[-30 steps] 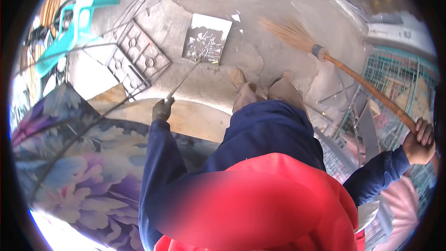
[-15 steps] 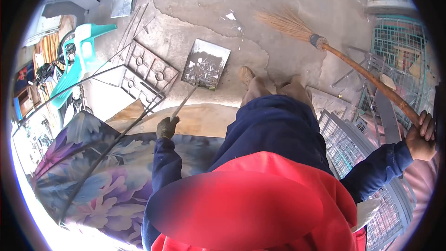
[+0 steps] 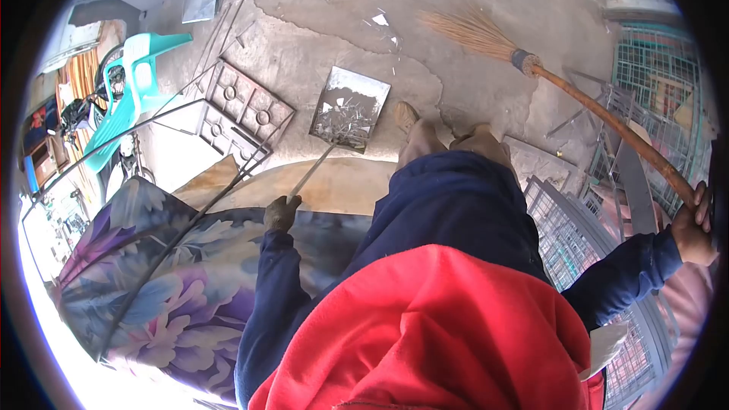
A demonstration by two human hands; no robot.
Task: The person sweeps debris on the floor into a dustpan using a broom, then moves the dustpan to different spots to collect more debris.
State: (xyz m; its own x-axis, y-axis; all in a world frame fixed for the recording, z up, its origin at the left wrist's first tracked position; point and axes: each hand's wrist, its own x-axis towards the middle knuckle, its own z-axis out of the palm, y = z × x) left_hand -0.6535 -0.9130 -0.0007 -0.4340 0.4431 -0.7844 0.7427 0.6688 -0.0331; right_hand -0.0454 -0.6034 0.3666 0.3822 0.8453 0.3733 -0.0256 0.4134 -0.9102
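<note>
My left hand, in a dark glove, is wrapped round the end of a long thin handle. That handle runs forward to a square metal dustpan on the floor, left of my feet. White shards and grey scraps lie in the pan. At the far right my bare right hand grips the upper end of a broom with a wooden stick. Its straw bristles fan out to the left, over the concrete beyond my feet.
Loose white pieces lie on the concrete floor. A rusty metal grille and a turquoise plastic chair are to the left. Flower-patterned sheeting spreads beside me. Wire racks stand on the right.
The dustpan and my left hand have shifted slightly to the right in view. My right hand still holds the broom, which sits a little lower and farther right.
</note>
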